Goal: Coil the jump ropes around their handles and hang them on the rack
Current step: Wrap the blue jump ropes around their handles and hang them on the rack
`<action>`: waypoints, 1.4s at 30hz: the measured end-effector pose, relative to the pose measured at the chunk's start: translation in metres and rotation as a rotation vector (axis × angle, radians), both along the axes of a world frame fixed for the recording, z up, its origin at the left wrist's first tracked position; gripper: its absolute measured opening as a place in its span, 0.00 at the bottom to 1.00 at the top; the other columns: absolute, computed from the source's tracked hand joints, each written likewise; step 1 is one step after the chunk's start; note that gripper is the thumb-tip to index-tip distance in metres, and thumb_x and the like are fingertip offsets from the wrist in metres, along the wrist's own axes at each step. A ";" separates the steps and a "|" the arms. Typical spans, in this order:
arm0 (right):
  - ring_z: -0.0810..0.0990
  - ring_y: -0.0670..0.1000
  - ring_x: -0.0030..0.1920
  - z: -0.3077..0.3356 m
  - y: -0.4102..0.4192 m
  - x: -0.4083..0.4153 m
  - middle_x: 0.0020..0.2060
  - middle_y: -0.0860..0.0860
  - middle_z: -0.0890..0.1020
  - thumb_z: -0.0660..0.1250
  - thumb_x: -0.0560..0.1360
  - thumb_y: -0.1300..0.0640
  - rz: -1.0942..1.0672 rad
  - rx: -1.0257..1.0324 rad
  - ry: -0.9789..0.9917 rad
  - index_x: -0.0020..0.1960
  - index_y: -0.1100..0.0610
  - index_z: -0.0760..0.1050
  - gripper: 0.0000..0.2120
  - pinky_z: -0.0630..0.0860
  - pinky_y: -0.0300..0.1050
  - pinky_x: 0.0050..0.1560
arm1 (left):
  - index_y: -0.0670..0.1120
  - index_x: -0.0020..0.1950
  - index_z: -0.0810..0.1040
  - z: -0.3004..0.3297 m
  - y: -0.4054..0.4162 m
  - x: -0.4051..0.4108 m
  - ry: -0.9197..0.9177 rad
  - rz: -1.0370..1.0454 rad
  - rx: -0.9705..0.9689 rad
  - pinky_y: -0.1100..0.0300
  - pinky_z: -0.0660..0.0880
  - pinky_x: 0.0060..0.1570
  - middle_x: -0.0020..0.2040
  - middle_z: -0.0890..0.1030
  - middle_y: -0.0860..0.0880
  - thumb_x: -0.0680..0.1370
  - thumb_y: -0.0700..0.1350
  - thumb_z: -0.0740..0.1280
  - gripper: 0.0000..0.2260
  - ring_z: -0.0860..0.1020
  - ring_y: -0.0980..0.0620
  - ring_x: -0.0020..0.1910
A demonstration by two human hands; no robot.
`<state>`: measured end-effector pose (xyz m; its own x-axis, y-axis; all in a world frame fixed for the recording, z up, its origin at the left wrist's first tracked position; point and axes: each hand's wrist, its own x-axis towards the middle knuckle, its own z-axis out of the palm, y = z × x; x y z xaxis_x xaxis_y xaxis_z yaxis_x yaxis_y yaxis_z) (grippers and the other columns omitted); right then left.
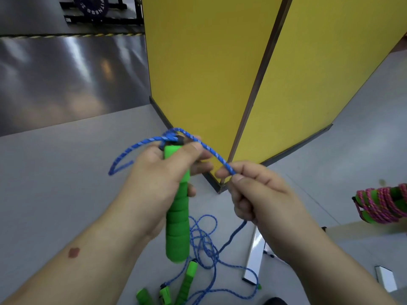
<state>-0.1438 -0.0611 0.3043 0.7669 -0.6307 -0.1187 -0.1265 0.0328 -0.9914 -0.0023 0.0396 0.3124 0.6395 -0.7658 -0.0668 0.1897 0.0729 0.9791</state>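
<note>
The left hand (160, 172) grips a green foam handle (178, 225), ribbed in segments, held nearly upright in front of the yellow panels (220, 62). A blue rope (211, 150) flecked with lighter blue leaves the handle's black top end, loops out to the left, and crosses right to the right hand (253, 194), which pinches it between thumb and forefinger, the other fingers curled. From that hand the rope drops to a loose tangle (204, 236) on the grey floor (66, 161). Below lie more green handles (187, 280); the lowest are cut off by the frame edge, so their number is unclear. At the right edge a pink rope (383, 203) is coiled around green handles, partly cut off; what it hangs on cannot be made out. How the blue rope wraps at the handle top is hidden by the left fingers.
</note>
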 end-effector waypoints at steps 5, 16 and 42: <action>0.76 0.49 0.34 0.013 0.012 0.008 0.36 0.49 0.80 0.58 0.81 0.66 -0.098 -0.030 -0.238 0.53 0.52 0.83 0.17 0.75 0.41 0.31 | 0.59 0.59 0.80 -0.011 -0.006 -0.033 -0.090 -0.222 -0.014 0.51 0.75 0.36 0.45 0.83 0.41 0.74 0.40 0.67 0.18 0.80 0.41 0.41; 0.83 0.44 0.44 0.008 0.017 0.009 0.48 0.49 0.87 0.61 0.82 0.61 -0.106 -0.059 -0.223 0.61 0.51 0.80 0.13 0.81 0.42 0.46 | 0.50 0.57 0.82 -0.007 -0.008 -0.022 -0.028 -0.073 -0.024 0.52 0.79 0.42 0.41 0.86 0.44 0.77 0.39 0.73 0.11 0.81 0.49 0.35; 0.83 0.52 0.49 -0.011 0.005 0.003 0.43 0.50 0.86 0.61 0.79 0.46 0.113 0.035 0.108 0.50 0.51 0.84 0.15 0.76 0.52 0.56 | 0.51 0.55 0.81 0.001 -0.003 -0.010 0.106 0.058 -0.001 0.53 0.83 0.40 0.40 0.87 0.44 0.77 0.37 0.73 0.12 0.86 0.46 0.38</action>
<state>-0.1412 -0.0560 0.2931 0.8143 -0.5351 -0.2250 -0.2372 0.0471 -0.9703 -0.0124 0.0369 0.3137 0.6723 -0.7278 -0.1356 0.2877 0.0881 0.9536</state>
